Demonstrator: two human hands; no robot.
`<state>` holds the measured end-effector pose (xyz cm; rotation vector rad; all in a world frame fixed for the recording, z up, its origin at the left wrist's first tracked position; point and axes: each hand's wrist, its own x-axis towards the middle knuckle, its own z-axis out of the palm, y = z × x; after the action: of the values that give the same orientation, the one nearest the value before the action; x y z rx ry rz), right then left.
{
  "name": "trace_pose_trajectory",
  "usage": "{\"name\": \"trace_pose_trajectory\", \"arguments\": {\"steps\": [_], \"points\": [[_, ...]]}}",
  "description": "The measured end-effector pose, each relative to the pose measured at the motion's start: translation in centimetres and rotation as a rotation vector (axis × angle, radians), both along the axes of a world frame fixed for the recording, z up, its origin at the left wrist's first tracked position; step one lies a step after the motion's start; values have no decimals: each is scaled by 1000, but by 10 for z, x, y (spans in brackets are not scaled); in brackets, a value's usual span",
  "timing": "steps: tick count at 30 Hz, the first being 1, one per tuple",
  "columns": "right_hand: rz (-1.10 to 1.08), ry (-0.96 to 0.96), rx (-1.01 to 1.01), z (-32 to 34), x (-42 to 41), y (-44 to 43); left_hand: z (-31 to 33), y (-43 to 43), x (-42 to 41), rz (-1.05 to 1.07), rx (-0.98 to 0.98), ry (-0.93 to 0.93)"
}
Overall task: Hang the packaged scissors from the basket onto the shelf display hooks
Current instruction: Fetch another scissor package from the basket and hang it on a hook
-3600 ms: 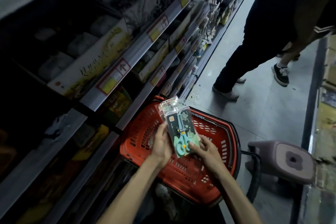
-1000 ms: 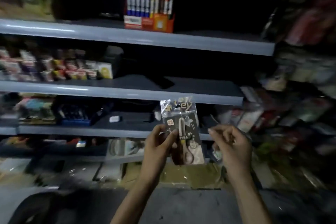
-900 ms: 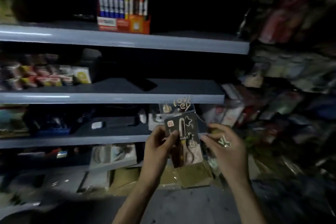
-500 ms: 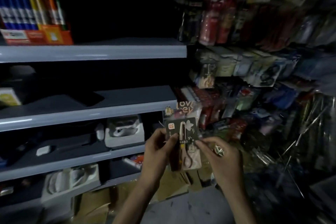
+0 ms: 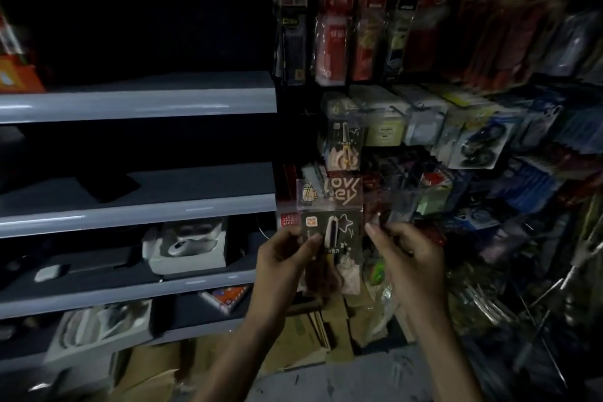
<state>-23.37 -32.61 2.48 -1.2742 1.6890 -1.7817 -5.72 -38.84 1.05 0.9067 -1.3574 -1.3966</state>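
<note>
Now L hand (image 5: pixel 283 256) fingers pinch scissors pack (image 5: pixel 331 225) upright, below matching hung pack (image 5: pixel 344 140); R hand (image 5: pixel 409 259) fingers curled beside its edge, grip can't tell.

Two bare forearms show at the near edge of the view, the left forearm (image 5: pixel 235 352) and the right forearm (image 5: pixel 430 352). Both are slim and uncovered along all the length in view. The left hand (image 5: pixel 284 258) and the right hand (image 5: pixel 408 254) are bare as well, skin right to the tips. The fingers (image 5: pixel 311 240) are slender with rounded ends. The nails look short, though the dim, smeared light makes that hard to confirm. Faint ridges of knuckle and tendon mark the back of the right hand.
</note>
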Motion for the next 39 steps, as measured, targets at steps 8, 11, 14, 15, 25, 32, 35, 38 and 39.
{"name": "trace_pose_trajectory", "arguments": {"steps": [8,11,14,15,25,32,35,38,39], "points": [[48,-71,7,15,-38,-52,3,-42,-46,-28,-37,20],[59,-67,-24,22,-45,-71,8,-61,-59,-38,-79,20],[11,-23,-20,27,-55,-90,14,-78,-70,-55,-115,32],[-7,-18,-17,27,-59,-96,15,-83,-74,-67,-117,42],[-82,-87,-82,21,-82,-146,4,-123,-101,-60,-40,96],[26,-193,-54,7,-111,-169,0,-139,-123,-31,-7,14],[71,-231,-49,2,-125,-179,5,-142,-132,15,-42,-53],[101,-216,-52,-6,-137,-187,8,-145,-143,99,-91,-31],[109,-204,-51,-8,-140,-189,8,-147,-148,127,-111,-22]]}}
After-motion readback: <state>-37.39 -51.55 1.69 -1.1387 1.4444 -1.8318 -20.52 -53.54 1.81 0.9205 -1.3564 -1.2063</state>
